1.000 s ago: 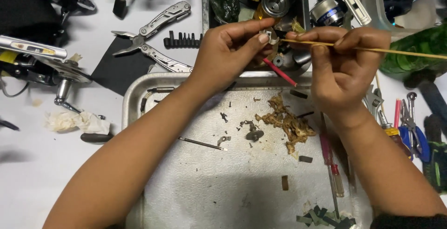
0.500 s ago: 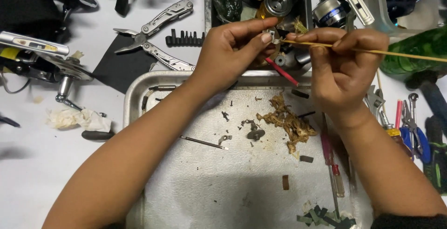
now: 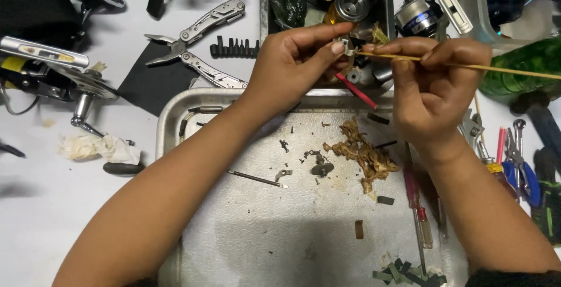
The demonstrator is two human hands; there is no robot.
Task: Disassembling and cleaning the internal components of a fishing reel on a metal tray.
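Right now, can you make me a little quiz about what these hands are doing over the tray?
1. True or false: the left hand pinches a small metal part.
2. What does the right hand hold? A) thin wooden stick B) hammer C) spoon
3. What lies on the metal tray beside the little gear?

Key: 1 true. 2 A. 3 A brown crumbly clump.

left hand [image 3: 292, 65]: small metal part [image 3: 346, 45] | right hand [image 3: 435, 85]: thin stick [image 3: 497, 68]

White table [image 3: 35, 228]: metal tray [image 3: 169, 112] centre; multi-tool pliers [image 3: 198, 36] and bit strip [image 3: 234, 47] at 11 o'clock; crumpled tissue [image 3: 99, 147] at 9; blue-handled pliers [image 3: 520, 164] at 3.
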